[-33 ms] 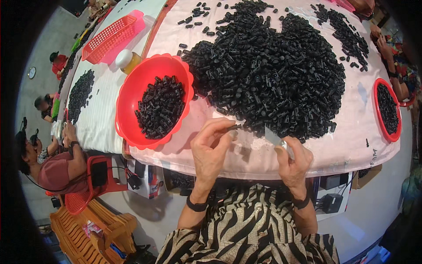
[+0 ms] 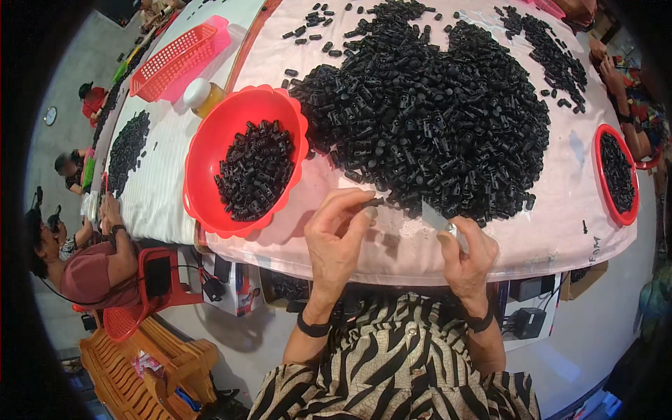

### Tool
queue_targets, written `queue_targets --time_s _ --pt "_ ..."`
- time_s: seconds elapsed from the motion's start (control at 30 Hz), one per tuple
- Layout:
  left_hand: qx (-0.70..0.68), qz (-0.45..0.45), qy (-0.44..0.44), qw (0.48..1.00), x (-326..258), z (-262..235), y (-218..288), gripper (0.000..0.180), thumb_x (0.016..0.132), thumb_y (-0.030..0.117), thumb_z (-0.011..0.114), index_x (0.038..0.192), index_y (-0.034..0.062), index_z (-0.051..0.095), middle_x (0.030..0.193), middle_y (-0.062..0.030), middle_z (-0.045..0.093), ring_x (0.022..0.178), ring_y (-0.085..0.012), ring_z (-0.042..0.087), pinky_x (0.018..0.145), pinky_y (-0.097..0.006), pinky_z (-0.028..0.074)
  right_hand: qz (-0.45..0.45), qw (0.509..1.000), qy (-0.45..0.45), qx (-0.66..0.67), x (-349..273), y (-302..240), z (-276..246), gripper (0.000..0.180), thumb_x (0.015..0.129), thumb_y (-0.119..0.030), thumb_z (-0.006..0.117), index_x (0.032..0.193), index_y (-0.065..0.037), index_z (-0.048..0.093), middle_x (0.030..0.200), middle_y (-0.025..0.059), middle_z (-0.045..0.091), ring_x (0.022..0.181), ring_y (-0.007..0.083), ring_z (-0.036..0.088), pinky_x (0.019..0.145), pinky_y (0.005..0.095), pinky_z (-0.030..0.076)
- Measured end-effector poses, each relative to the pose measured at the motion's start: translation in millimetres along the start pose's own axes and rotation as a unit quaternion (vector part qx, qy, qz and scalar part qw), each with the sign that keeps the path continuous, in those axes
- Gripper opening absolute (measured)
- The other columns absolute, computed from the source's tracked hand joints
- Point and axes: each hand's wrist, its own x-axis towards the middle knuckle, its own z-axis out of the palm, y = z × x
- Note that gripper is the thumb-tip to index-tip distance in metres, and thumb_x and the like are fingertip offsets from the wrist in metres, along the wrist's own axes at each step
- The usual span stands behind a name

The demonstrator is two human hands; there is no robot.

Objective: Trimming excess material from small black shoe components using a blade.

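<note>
Between the thumb and fingertips of my left hand [image 2: 337, 234] is a small black plastic part [image 2: 374, 202], held just in front of the pile. My right hand [image 2: 469, 255] is closed round a knife with a flat, pale metal blade [image 2: 434, 215]; its handle is mostly hidden by my fingers. The blade points up and to the left, towards the near edge of a large heap of black plastic parts [image 2: 434, 119]. Left of my left hand, a red scallop-rimmed bowl [image 2: 199, 168] holds many similar black parts [image 2: 255, 171].
A pink cloth [image 2: 287, 241] covers the table. Behind the bowl stand a white-capped jar [image 2: 198, 94] and a red perforated basket [image 2: 175, 63]. At the right edge is a red oval tray [image 2: 634, 203] of black pieces. People sit at both sides, including one in a maroon shirt [image 2: 94, 273].
</note>
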Motion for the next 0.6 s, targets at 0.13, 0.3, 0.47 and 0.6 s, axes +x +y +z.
queue_targets --time_s 0.13,0.3,0.47,0.6 --pt "0.116 0.081 -0.010 0.990 -0.3 -0.6 -8.3 0.020 0.085 -0.006 0.054 0.103 -0.0031 0.063 0.099 -0.0051 0.056 0.081 -0.0100 0.055 0.070 -0.020 0.045 0.004 1.000 -0.006 -0.008 -1.3 1.3 -0.7 0.022 0.079 -0.013 0.070 0.089 0.003 0.058 0.068 0.0135 0.057 0.051 0.0261 0.055 0.045 0.0339 0.041" --pt "0.172 0.101 -0.012 0.980 -2.6 0.6 -8.9 0.019 0.086 -0.005 0.054 0.101 0.0003 0.064 0.092 -0.0042 0.056 0.076 -0.0085 0.052 0.063 -0.020 0.041 0.010 1.000 -0.016 -0.015 -0.7 -0.2 -1.0 0.021 0.081 -0.013 0.069 0.088 0.004 0.058 0.069 0.0140 0.059 0.052 0.0257 0.056 0.046 0.0331 0.042" --pt "0.152 0.082 -0.009 0.985 -3.5 1.4 -9.6 0.017 0.085 -0.006 0.055 0.098 -0.0005 0.065 0.090 -0.0059 0.058 0.069 -0.0093 0.054 0.058 -0.021 0.044 0.017 1.000 -0.015 -0.001 -0.5 -1.0 -0.8 0.022 0.081 -0.013 0.069 0.089 0.004 0.058 0.070 0.0140 0.060 0.054 0.0247 0.058 0.046 0.0329 0.043" --pt "0.081 0.057 0.001 0.995 -4.5 4.6 -12.4 0.016 0.084 -0.008 0.057 0.096 -0.0023 0.067 0.091 -0.0077 0.060 0.065 -0.0107 0.060 0.054 -0.020 0.048 0.018 1.000 -0.015 -0.006 -0.4 -1.1 -1.0 0.022 0.080 -0.013 0.070 0.089 0.004 0.058 0.070 0.0142 0.060 0.055 0.0245 0.059 0.047 0.0327 0.043"
